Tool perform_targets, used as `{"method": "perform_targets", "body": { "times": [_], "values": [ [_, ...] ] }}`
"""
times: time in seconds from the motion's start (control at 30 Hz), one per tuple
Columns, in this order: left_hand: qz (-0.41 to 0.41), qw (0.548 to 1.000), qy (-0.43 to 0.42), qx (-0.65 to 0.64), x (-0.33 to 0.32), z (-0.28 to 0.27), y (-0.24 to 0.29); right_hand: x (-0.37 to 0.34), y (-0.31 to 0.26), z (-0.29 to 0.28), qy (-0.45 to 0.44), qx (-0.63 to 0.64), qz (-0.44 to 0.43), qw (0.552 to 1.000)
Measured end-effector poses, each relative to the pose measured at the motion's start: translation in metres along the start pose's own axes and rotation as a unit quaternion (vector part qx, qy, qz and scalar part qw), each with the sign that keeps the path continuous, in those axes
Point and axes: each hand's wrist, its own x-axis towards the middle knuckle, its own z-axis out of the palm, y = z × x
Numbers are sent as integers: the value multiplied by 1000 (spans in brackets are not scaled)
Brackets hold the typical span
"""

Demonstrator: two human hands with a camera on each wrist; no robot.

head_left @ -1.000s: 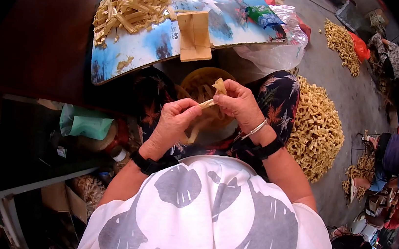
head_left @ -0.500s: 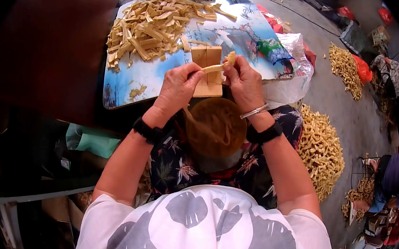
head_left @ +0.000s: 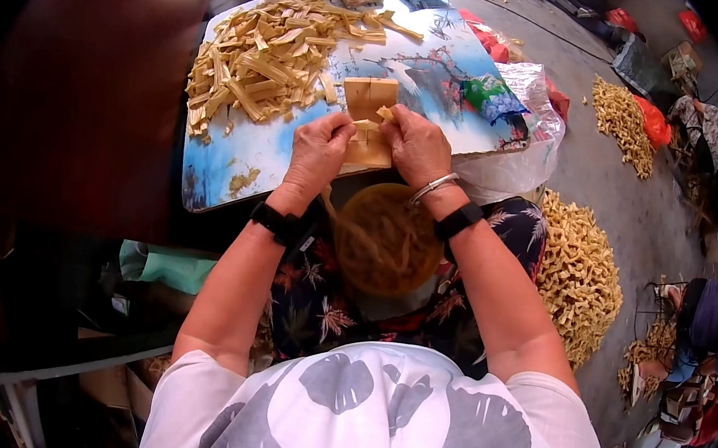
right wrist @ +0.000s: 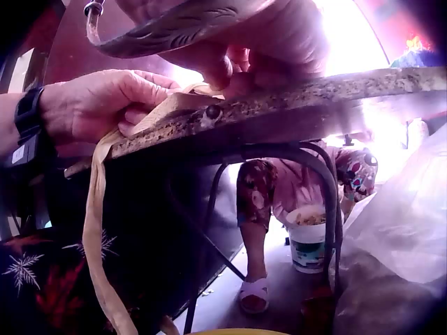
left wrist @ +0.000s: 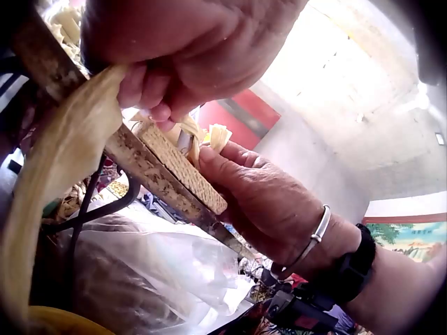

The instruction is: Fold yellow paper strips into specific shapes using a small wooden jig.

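Note:
A pale yellow, flat strip (head_left: 363, 125) is stretched between my two hands over a small wooden stand (head_left: 370, 94) at the table's near edge. My left hand (head_left: 319, 147) pinches it on one side, and a long tail of the strip (right wrist: 98, 230) hangs below that hand. On the other side my right hand (head_left: 421, 150) pinches the strip's bunched end (left wrist: 219, 137). Both hands are close to the stand's base (left wrist: 178, 164), which looks ribbed along its side in the left wrist view. In the right wrist view my right fingers partly hide the strip.
Flat yellow pieces (head_left: 262, 63) are heaped on the painted table (head_left: 284, 140). Between the knees sits a yellow basin (head_left: 436, 264) with strips inside. A knotted-looking pile (head_left: 579, 276) lies on the floor at right, near a clear plastic bag (head_left: 521, 163). Other people sit farther off.
My hands have gone from above the basin up to the wooden stand, the strip still between them. Over the last half second they have drawn closer together, and the view has tilted up.

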Motion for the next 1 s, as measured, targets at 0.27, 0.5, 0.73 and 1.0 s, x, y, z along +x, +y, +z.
{"method": "perform_targets", "body": {
  "times": [0.27, 0.5, 0.73, 1.0],
  "values": [
    [42, 993, 46, 105, -3, 8, -3, 4, 18, 6, 55, 27, -40, 997],
    [69, 993, 33, 93, -26, -1, 20, -12, -3, -23, 3, 48, -6, 999],
    [24, 998, 48, 41, 1, 11, -3, 3, 5, -3, 4, -24, -25, 999],
    [-56, 993, 21, -98, -7, 6, 2, -1, 22, -21, -88, 140, 25, 986]
  ]
}}
